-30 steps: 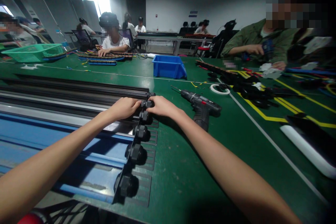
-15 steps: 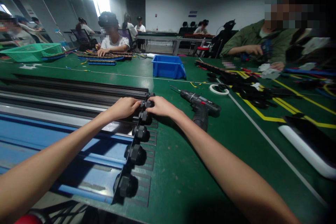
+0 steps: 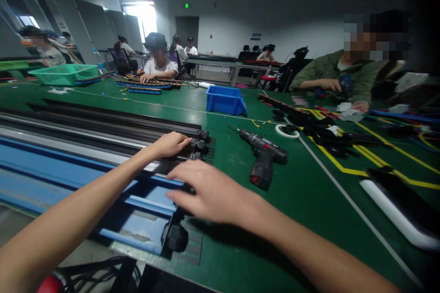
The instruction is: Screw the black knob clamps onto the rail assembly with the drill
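Note:
Long black and blue metal rails lie side by side on the table, with black cable glands on their end plates. Over the end of a black rail, my left hand is closed, fingers curled down and thumb close to a cable gland. Its fingertips are partly hidden. My right hand hovers nearer to me above the blue rail ends, thumb and fingers apart and nothing visible between them. It covers several of the glands. A cordless drill lies on its side to the right.
A blue bin and a green basket stand farther back on the green table. To the right are a roll of white tape, black parts and a white-edged device. A co-worker in a green jacket holds a drill.
My right hand has left the far cable gland and come back toward me, its fingers opening. My left hand stays by the far rail ends. The view has tilted up slightly.

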`<state>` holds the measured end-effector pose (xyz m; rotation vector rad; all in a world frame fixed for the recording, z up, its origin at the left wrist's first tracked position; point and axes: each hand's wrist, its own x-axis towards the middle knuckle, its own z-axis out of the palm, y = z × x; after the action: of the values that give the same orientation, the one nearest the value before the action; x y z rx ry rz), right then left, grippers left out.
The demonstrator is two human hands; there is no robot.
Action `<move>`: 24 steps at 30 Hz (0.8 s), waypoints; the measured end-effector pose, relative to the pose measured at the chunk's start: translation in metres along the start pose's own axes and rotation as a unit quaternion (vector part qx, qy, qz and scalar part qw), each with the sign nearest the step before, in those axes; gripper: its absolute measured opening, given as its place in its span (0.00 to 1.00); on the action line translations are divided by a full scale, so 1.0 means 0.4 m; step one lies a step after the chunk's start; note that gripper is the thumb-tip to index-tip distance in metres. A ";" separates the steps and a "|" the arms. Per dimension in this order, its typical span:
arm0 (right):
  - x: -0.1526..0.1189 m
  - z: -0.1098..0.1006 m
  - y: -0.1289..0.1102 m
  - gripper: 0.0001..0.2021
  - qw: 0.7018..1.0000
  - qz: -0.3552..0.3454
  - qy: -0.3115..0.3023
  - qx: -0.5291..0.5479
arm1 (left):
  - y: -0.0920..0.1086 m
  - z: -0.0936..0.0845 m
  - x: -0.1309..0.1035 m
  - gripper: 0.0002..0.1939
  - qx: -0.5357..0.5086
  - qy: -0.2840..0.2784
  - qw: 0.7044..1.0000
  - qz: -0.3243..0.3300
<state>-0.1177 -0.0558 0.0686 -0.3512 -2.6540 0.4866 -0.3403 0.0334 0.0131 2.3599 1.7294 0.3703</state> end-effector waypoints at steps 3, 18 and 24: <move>-0.063 0.108 -0.061 0.14 0.992 -0.112 -0.046 -0.023 | -0.006 0.001 0.002 0.31 -0.001 0.004 1.000 0.002; -0.105 0.260 -0.032 0.14 0.982 -0.162 0.002 -0.100 | 0.001 0.005 0.005 0.32 0.040 -0.019 0.999 -0.021; -0.097 0.256 -0.028 0.13 0.978 -0.178 -0.005 -0.111 | 0.001 0.007 0.005 0.32 0.044 -0.025 0.998 -0.026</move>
<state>-0.1308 -0.1070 -0.0280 0.0678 -2.7035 0.0777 -0.3384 0.0354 0.0107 2.3575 1.8162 0.2298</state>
